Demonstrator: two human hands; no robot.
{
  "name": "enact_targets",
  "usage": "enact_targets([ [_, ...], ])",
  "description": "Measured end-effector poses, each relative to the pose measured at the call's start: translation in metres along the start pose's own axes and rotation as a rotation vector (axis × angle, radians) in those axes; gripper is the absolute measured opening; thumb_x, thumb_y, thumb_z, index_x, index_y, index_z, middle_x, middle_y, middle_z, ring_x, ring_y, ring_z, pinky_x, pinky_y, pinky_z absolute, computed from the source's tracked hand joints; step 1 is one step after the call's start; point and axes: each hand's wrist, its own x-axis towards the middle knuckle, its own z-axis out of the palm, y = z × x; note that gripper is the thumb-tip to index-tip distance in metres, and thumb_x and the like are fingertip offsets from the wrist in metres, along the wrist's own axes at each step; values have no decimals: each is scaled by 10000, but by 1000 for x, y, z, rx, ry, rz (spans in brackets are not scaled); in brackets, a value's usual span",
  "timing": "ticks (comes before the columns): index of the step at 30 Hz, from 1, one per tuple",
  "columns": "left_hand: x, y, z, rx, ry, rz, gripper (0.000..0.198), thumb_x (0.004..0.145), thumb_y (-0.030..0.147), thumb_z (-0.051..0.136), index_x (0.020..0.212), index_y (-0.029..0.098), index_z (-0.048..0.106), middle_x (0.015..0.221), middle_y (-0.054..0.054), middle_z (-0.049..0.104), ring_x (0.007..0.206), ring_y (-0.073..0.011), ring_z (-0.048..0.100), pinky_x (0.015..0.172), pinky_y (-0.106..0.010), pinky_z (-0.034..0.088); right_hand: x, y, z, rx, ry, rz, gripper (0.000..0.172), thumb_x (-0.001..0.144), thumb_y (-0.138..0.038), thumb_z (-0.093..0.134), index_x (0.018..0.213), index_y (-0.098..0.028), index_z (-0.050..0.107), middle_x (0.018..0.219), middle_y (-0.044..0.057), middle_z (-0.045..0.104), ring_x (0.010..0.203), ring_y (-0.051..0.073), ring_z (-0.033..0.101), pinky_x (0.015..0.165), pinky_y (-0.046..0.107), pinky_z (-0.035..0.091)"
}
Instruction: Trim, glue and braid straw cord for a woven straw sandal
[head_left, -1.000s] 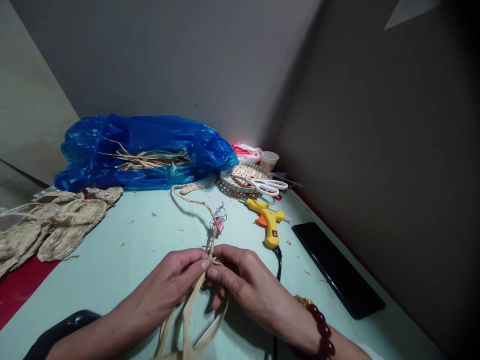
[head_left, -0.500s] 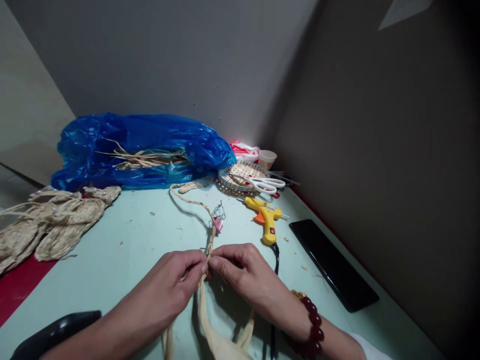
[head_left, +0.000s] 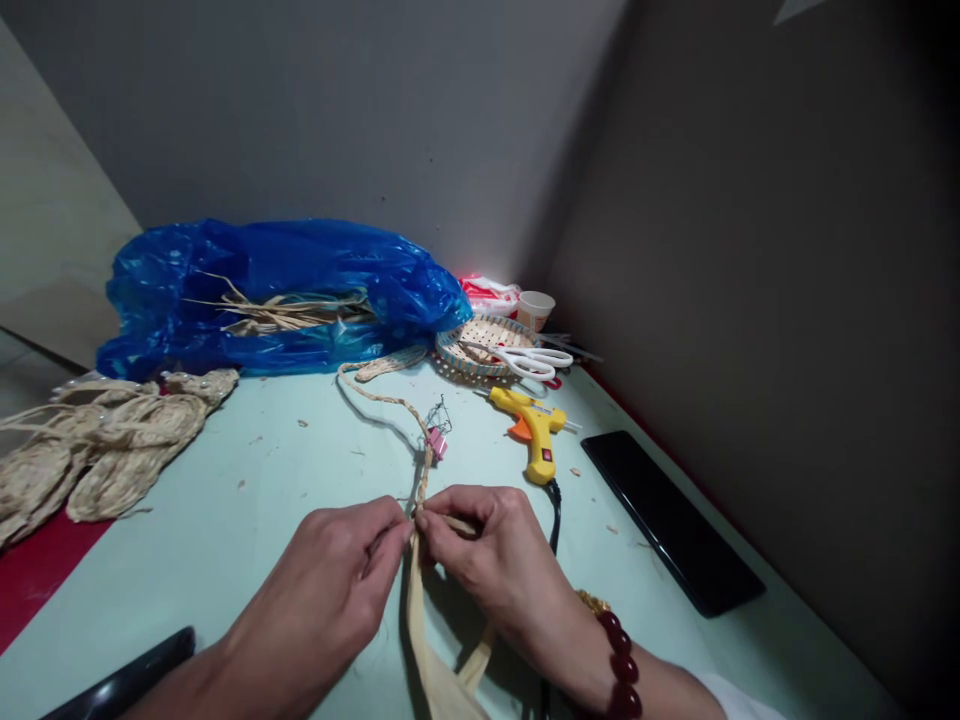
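A thin braid (head_left: pixel 395 402) of pale straw-like strips runs from the back of the table toward me, with a pink binder clip (head_left: pixel 437 443) on it. At its near end my left hand (head_left: pixel 341 570) pinches a strand, thumb against forefinger. Close against it, my right hand (head_left: pixel 491 550) is closed on another strip at the same spot. Loose wide strips (head_left: pixel 431 650) hang down from the fingers toward the near edge. The fingertips hide the exact crossing of the strands.
A yellow glue gun (head_left: pixel 534 430) and a black phone-like slab (head_left: pixel 671 520) lie at right. White-handled scissors (head_left: pixel 529 360) rest on a woven basket (head_left: pixel 457 350) beside a paper cup (head_left: pixel 535 308). Behind is a blue bag (head_left: pixel 300 245) of straw; woven soles (head_left: pixel 142 450) lie left.
My hands stay at the braid's end, fingers shifted slightly. A strip now shows between my right thumb and forefinger, and the hanging strips have swung a little. The view has tilted slightly.
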Motion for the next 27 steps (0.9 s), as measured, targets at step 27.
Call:
enact_targets([
  [27,-28,-5,46,1000,519,731,286,865,27,375,978,66,636,662,-51,675,524,-154,620,493,-257,473,0,10,3,203,-88,83,228,833,-289,580,665,-143,630,616,-16,538,587,106,416,536,219,330],
])
